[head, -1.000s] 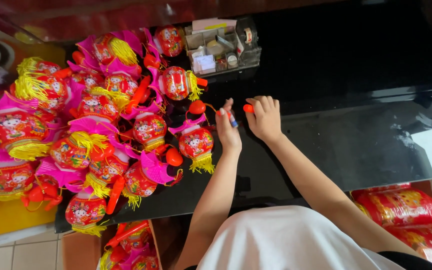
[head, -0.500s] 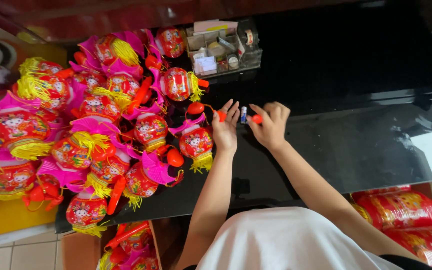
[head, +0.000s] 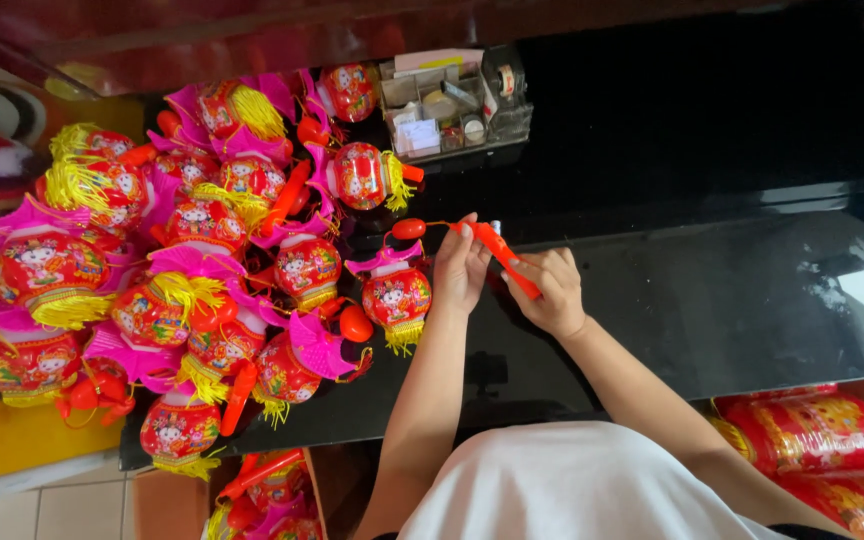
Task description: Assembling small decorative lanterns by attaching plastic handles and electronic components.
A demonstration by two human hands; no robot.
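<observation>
Orange handle (head: pixel 505 257) gripped between both hands.

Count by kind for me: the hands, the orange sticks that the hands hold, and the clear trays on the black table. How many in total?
Hands: 2 (left hand, right hand)
Stick: 1
Tray: 1
Total: 4

Counted: roughly fifteen red-and-pink lanterns (head: pixel 395 296) on tabletop's left side; one clear organiser box (head: pixel 452 105) at far edge; one orange handle (head: pixel 504 256).
</observation>
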